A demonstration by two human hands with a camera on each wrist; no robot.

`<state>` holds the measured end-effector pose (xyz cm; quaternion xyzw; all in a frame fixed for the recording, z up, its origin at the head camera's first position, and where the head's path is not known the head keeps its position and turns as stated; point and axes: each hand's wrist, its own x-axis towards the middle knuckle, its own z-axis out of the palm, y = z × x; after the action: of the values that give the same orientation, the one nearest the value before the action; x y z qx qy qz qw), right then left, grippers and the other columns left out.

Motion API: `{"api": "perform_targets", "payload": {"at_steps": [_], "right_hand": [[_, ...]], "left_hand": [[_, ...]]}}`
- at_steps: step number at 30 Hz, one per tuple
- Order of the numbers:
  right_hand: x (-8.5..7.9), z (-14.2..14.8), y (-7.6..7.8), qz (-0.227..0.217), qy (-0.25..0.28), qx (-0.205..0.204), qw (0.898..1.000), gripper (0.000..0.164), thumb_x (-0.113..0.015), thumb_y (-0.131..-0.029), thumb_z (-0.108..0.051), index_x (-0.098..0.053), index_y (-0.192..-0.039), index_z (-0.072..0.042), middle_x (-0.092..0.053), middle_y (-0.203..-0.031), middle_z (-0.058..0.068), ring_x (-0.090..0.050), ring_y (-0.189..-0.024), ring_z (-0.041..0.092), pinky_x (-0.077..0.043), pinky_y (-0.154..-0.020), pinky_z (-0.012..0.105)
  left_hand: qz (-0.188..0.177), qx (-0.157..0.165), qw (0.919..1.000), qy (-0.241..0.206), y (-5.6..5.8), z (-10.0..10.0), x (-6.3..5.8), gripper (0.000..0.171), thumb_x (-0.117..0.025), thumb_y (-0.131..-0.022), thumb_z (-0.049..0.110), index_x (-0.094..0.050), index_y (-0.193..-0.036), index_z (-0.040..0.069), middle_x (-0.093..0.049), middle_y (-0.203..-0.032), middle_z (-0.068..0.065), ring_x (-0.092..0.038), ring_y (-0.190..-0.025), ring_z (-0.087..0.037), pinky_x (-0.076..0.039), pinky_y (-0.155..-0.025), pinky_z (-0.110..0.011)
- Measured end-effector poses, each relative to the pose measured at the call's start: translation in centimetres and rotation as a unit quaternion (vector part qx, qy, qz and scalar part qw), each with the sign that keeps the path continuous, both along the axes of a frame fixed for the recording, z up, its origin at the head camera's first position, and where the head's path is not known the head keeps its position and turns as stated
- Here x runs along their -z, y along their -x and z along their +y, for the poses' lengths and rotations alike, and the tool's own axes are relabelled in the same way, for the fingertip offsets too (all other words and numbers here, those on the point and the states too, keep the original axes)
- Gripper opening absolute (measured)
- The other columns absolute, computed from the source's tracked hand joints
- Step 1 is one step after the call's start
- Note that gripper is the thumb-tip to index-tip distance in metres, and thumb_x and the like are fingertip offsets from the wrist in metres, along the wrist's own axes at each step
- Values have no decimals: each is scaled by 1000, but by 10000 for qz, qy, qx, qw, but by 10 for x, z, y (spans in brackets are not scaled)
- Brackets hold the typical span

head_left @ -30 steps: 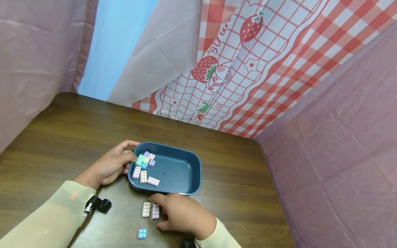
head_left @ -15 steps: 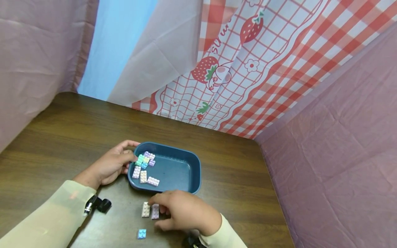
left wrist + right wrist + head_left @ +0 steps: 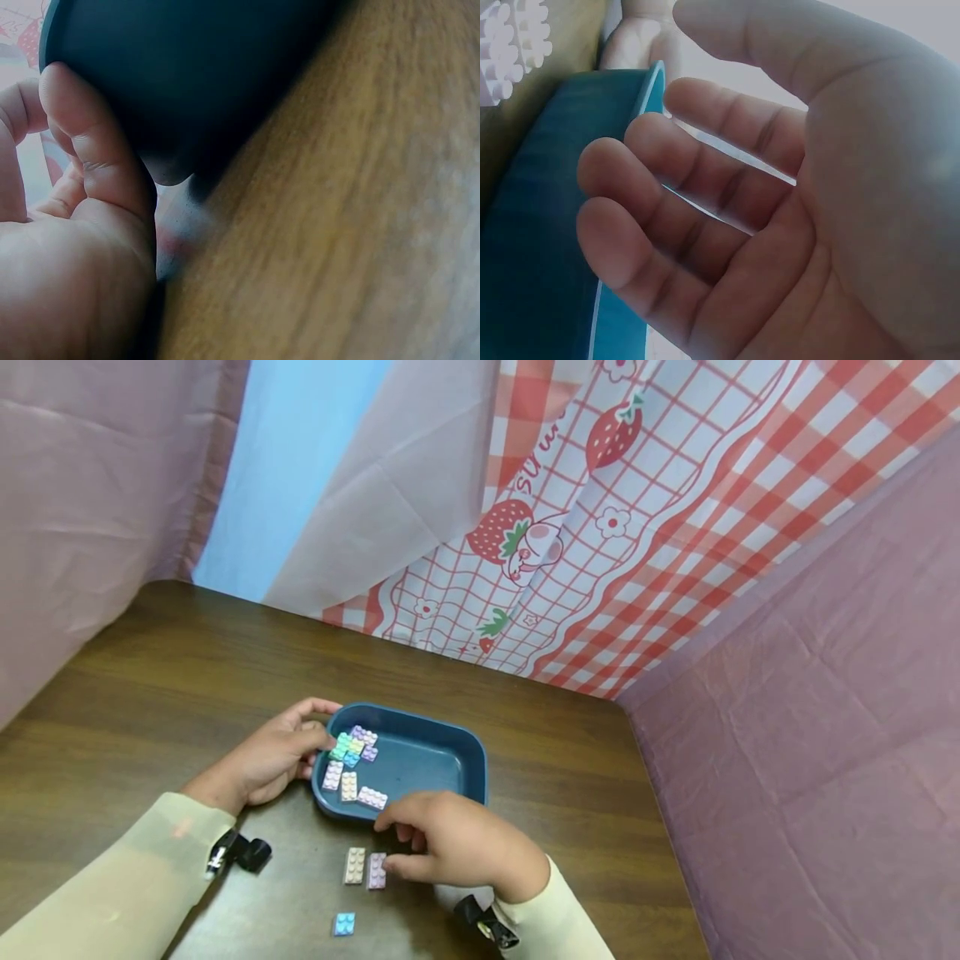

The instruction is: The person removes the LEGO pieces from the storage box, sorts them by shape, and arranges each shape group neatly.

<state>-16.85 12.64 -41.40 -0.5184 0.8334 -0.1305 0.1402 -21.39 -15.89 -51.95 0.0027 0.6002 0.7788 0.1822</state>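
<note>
Head view: "su" lettering beyond blue tray

A dark brown wood-grain counter spreads below. On the left hangs a creased dusty-pink curtain, and next to it shows a pale blue panel, bordered by a greyish-pink drape. Right of that, a white cloth bears red grid lines, printed strawberries, small flowers and a red-and-white gingham border. A wrinkled mauve sheet lines the counter's right edge.
</note>
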Motion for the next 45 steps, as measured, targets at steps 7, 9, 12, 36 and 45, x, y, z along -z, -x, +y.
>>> {"api": "perform_targets", "payload": {"at_steps": [7,9,12,36,45], "right_hand": [[-1,1,4,-74,-19,125,9999,32,-74,-97,-36,-70,-122,-18,-66,-94,-5,-56,-77,-3,-45,-72,6],[-1,1,6,-139,-1,178,9997,32,-74,-97,-36,-70,-122,-18,-66,-93,-5,-56,-77,-2,-45,-72,7],[-4,1,9,-212,36,209,9996,32,-75,-97,-35,-70,-123,-17,-65,-91,-4,-57,-76,0,-45,-72,8],[-14,-2,60,-474,-199,528,9973,31,-77,-96,-36,-70,-122,-22,-67,-94,0,-54,-70,1,-52,-68,18],[-8,-8,73,-700,-432,552,9951,34,-76,-96,-36,-69,-126,-21,-63,-88,-7,-53,-69,3,-50,-66,19]], "left_hand": [[-13,9,10000,54,0,0,1,60,-60,-96,5,-38,-150,17,-57,-125,-21,-59,-77,-16,-55,-56,-25],[-7,11,10000,61,1,0,1,60,-60,-96,5,-38,-150,17,-57,-125,-21,-59,-76,-15,-55,-56,-25],[-4,14,10000,47,1,0,1,60,-61,-95,5,-38,-150,17,-57,-123,-20,-58,-75,-15,-54,-55,-24],[-13,34,10000,-41,2,0,2,61,-60,-95,3,-39,-150,16,-55,-123,-21,-57,-74,-14,-54,-55,-23],[-58,39,10000,-63,2,-1,1,61,-61,-94,4,-39,-150,16,-54,-123,-20,-57,-74,-14,-54,-55,-23]]}}
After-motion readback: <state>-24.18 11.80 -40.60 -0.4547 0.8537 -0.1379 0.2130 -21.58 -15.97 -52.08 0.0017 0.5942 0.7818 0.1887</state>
